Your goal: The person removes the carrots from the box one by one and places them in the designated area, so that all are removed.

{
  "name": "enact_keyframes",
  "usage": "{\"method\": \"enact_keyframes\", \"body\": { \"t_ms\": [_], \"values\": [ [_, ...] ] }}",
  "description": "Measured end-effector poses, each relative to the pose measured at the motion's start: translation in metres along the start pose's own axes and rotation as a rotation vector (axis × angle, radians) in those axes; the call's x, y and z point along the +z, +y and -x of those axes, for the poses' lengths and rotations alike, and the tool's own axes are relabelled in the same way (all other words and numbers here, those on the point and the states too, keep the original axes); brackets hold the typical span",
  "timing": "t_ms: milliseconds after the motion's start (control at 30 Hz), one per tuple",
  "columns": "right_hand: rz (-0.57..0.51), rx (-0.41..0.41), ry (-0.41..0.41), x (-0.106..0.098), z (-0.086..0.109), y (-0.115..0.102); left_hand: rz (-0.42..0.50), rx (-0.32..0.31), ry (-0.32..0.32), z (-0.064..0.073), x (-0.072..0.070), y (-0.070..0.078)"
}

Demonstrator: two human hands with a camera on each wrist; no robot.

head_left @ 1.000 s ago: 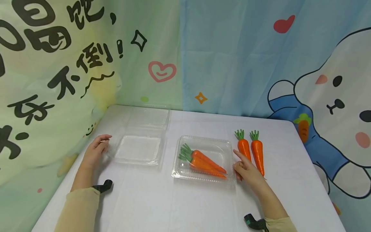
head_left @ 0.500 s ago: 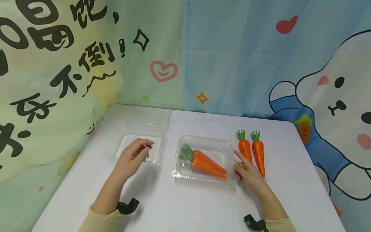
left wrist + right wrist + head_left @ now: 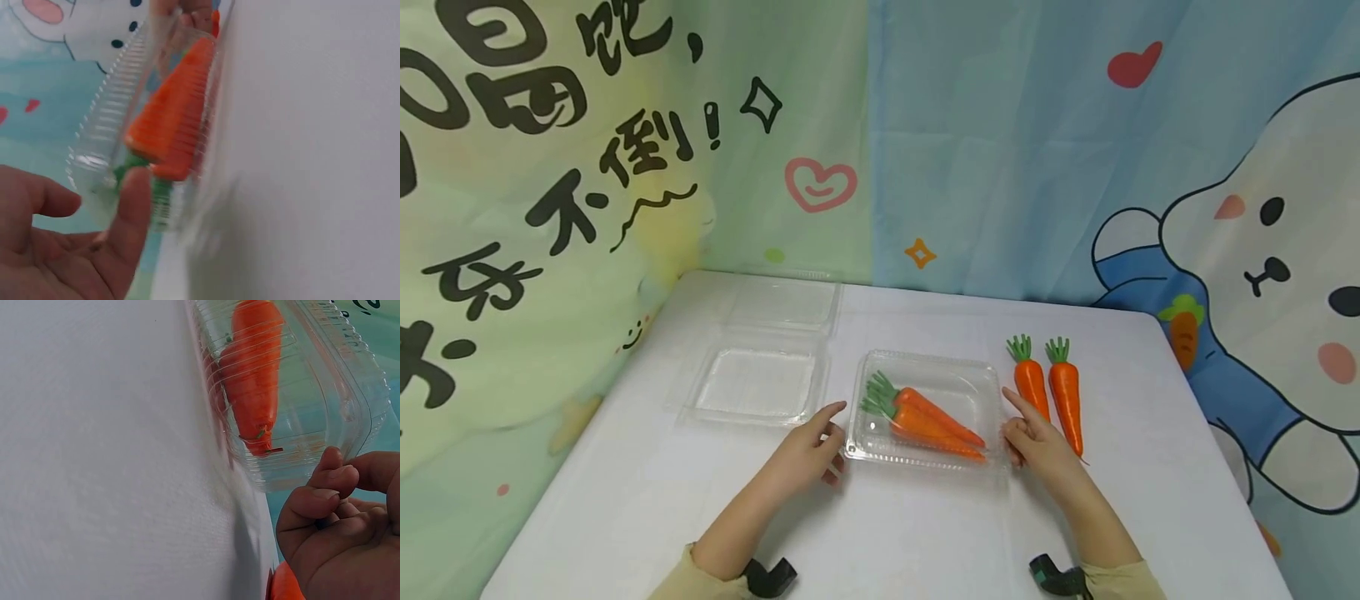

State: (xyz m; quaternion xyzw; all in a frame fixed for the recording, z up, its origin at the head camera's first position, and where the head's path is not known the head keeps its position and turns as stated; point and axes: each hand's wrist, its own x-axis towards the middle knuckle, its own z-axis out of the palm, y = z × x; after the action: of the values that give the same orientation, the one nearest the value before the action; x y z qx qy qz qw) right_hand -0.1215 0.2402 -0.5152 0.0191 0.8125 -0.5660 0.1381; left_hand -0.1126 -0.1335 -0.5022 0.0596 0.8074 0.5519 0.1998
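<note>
A clear plastic clamshell box [image 3: 958,387] sits mid-table. Inside lie two orange carrots [image 3: 940,423] with green tops, side by side and slanting. My right hand [image 3: 1037,437] pinches the box's right edge; the right wrist view shows the thumb and curled fingers [image 3: 325,500] at its corner. On the opposite side, my left hand [image 3: 808,450] is close to the box's left edge, thumb and forefinger spread. In the left wrist view, slightly blurred, that hand's fingers [image 3: 131,219] overlap the box's end and grip nothing.
A second clear clamshell box [image 3: 760,383] lies at the left, its lid [image 3: 786,302] folded back. Two loose carrots [image 3: 1031,385] rest beyond my right hand. A printed cloth backdrop [image 3: 985,167] hangs behind the white table [image 3: 917,542].
My left hand has left the second box's left side and swung right, over its front, to the left edge of the carrot box. The right hand and carrots have stayed put.
</note>
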Motion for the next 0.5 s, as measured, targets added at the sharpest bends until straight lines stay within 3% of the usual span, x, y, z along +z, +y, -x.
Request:
{"method": "enact_keyframes", "body": {
  "t_ms": [167,367,500],
  "values": [
    [0.002,0.002,0.004,-0.001,0.0,0.001,0.314,0.027,-0.079,-0.017,-0.003,-0.017],
    [-0.014,-0.013,0.003,-0.003,0.0,0.002,0.416,0.122,-0.206,-0.026,-0.005,-0.028],
    [-0.03,0.008,-0.002,-0.003,0.001,0.002,0.484,0.126,-0.239,-0.026,-0.002,-0.033]
  ]
}}
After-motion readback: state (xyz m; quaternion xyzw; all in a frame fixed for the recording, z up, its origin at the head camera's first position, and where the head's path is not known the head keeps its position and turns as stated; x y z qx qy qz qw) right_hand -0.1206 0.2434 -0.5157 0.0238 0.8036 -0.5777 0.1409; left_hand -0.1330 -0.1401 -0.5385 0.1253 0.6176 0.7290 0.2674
